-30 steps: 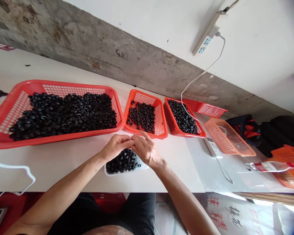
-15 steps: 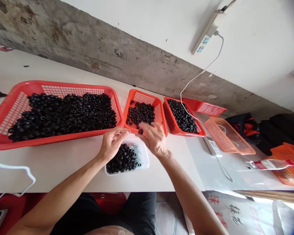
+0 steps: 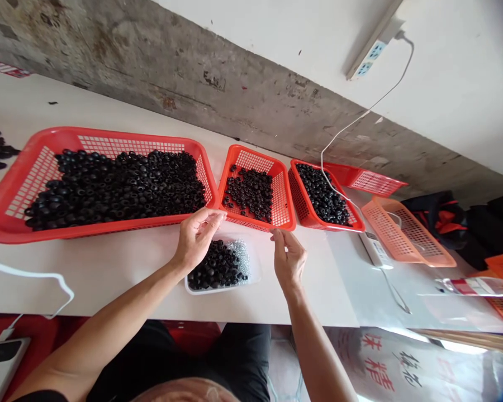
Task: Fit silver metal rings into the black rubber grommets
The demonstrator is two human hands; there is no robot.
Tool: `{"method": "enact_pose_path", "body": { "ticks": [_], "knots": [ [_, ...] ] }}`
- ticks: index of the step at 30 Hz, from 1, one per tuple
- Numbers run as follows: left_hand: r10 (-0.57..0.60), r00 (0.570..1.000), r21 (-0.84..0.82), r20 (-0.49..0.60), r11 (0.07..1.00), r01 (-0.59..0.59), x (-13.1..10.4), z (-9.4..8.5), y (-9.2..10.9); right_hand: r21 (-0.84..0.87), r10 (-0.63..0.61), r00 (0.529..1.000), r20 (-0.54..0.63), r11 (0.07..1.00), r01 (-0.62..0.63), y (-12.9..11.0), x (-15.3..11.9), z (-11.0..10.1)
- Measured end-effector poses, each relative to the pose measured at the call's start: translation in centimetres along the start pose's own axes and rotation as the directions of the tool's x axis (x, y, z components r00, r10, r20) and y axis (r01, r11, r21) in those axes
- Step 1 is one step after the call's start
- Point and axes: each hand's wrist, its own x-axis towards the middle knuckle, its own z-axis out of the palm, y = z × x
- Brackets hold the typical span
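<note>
My left hand [image 3: 196, 237] is pinched above the near left corner of the middle red basket [image 3: 281, 205]; whatever sits between its fingertips is too small to name. Closer to that basket's right front corner, my right hand [image 3: 290, 259] is closed with fingertips pressed together, and a dark speck shows at the tips. Small black ring-like parts [image 3: 251, 192] lie loose in the middle basket. Below and between my hands stands a clear plastic box [image 3: 255, 271], holding black cap-like pieces [image 3: 213, 268] on its left and tiny silvery bits [image 3: 240, 254] on its right.
A large red basket [image 3: 4, 220] of black parts stands left, and another red basket [image 3: 300, 204] of black rings stands right. A white cable [image 3: 352, 120] hangs from a power strip [image 3: 373, 53] across the right basket. Orange baskets [image 3: 402, 223] lie farther right.
My right hand has come back from over the middle basket toward me, its spread fingers now closed together. My left hand keeps its pinch. The whole view has shifted slightly.
</note>
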Motion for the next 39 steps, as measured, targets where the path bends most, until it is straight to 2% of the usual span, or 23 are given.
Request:
{"method": "enact_pose_path", "body": {
  "ticks": [3,7,9,12,15,18,20,22,25,30,32,34,36,39],
  "knots": [
    [-0.001,1.000,-0.001,-0.006,1.000,0.001,0.1,0.1,-0.2,0.029,-0.016,0.997,0.073,0.999,0.013,0.3,-1.0,-0.1],
    [-0.001,1.000,0.012,-0.006,1.000,0.001,0.2,0.1,-0.3,0.041,-0.128,0.969,0.210,0.992,0.122,-0.8,-0.7,-0.1],
    [0.005,1.000,0.022,-0.005,1.000,-0.005,0.2,0.1,-0.3,0.007,-0.213,0.926,0.312,0.975,0.222,-1.4,-0.4,0.1],
    [0.027,1.000,0.036,-0.004,0.999,-0.027,0.2,0.1,-0.3,-0.086,-0.274,0.823,0.498,0.928,0.361,-2.3,-0.2,0.7],
    [0.043,0.999,0.033,-0.009,0.999,-0.043,0.2,0.1,-0.4,-0.214,-0.170,0.713,0.680,0.884,0.415,-3.2,0.0,1.5],
    [0.041,0.999,0.028,-0.005,0.999,-0.041,0.2,0.1,-0.5,-0.335,-0.013,0.646,0.763,0.847,0.413,-4.4,0.2,2.8],
    [0.037,0.999,0.031,-0.004,0.999,-0.037,0.2,0.1,-0.6,-0.430,0.107,0.631,0.769,0.817,0.385,-5.2,0.3,3.8],
    [0.033,0.999,0.036,-0.006,0.999,-0.033,0.2,0.1,-0.7,-0.527,0.215,0.636,0.741,0.774,0.352,-5.9,0.3,4.8],
    [0.030,1.000,0.044,-0.002,0.999,-0.030,0.3,0.1,-0.8,-0.583,0.280,0.652,0.705,0.752,0.307,-6.7,0.2,6.0],
    [0.032,0.999,0.057,0.015,0.998,-0.033,0.3,0.1,-0.9,-0.501,0.276,0.662,0.696,0.848,0.173,-6.7,0.1,6.3],
    [0.033,0.999,0.065,0.014,0.997,-0.034,0.3,0.1,-0.8,-0.388,0.259,0.653,0.712,0.920,0.058,-6.4,0.2,5.8],
    [0.035,0.999,0.071,0.014,0.997,-0.036,0.2,0.1,-0.7,-0.228,0.258,0.608,0.751,0.965,-0.129,-5.9,0.2,5.2],
    [0.041,0.999,0.088,0.020,0.995,-0.042,0.2,0.0,-0.6,-0.077,0.276,0.544,0.792,0.930,-0.360,-5.4,0.2,4.5],
    [0.029,0.996,0.124,0.080,0.992,-0.038,0.2,0.0,-0.4,0.100,0.296,0.477,0.828,0.759,-0.644,-4.7,0.2,3.5]
  ]
}}
